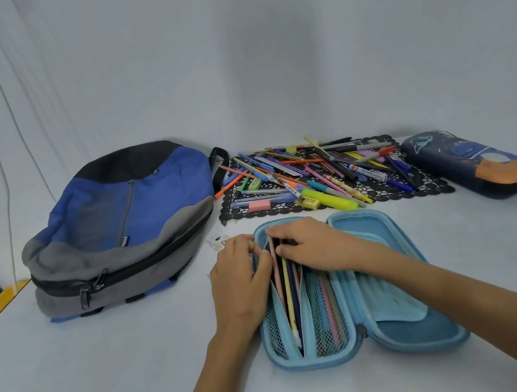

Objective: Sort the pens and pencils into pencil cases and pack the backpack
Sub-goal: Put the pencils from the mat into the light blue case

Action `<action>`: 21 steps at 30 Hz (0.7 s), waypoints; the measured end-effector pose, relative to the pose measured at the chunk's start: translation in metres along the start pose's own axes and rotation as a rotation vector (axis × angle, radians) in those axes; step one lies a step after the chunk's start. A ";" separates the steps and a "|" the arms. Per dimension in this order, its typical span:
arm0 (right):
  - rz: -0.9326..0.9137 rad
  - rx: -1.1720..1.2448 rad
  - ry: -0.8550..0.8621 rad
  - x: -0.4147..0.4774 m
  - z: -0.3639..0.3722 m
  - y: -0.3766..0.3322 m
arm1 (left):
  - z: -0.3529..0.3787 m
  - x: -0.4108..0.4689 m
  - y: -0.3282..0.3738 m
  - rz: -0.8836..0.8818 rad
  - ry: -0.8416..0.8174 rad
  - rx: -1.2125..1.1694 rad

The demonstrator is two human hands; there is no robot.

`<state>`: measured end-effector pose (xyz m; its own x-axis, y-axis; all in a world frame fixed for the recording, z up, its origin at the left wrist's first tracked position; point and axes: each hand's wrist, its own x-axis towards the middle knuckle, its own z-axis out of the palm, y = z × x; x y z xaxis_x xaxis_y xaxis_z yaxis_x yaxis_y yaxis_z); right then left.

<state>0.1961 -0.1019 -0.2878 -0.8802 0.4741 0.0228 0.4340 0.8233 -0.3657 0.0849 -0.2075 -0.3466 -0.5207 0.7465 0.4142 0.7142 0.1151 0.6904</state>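
Blue and stiff-shelled, the case (391, 242) lies open flat on the table (106, 358) in front of you, with its left half holding the pencils (288, 293) between two mesh pockets. It should keep its shape if you take it by the rim. The pencils are light, hard and likely to roll, so take them mid-shaft or push on their ends. The left pocket (274, 330) is soft and gives when tugged.

Your left hand (237, 274) has its fingers curled at the upper edge of that pocket, pinching it aside. Your right hand (309, 242) is knuckles up, fingers bent down onto the pencil tops. Whether it grips one or only presses them cannot be told.

The limp backpack (124, 218) sits at your left, zipped. Behind the case, the unsorted pile (314, 169) waits on a mat (433, 185), with a dark case (470, 160) to its right.
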 end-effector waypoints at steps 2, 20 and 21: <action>-0.011 0.033 0.025 -0.002 0.001 -0.001 | 0.000 0.000 -0.001 0.002 0.000 0.002; 0.045 0.454 0.231 0.001 0.009 0.004 | -0.001 -0.002 0.005 0.034 0.017 -0.025; 0.035 0.437 0.245 0.001 0.009 0.004 | -0.001 -0.002 0.004 0.033 0.019 -0.025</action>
<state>0.1952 -0.1013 -0.2979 -0.7727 0.6015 0.2027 0.2953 0.6233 -0.7241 0.0890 -0.2094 -0.3441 -0.5062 0.7371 0.4477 0.7193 0.0744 0.6907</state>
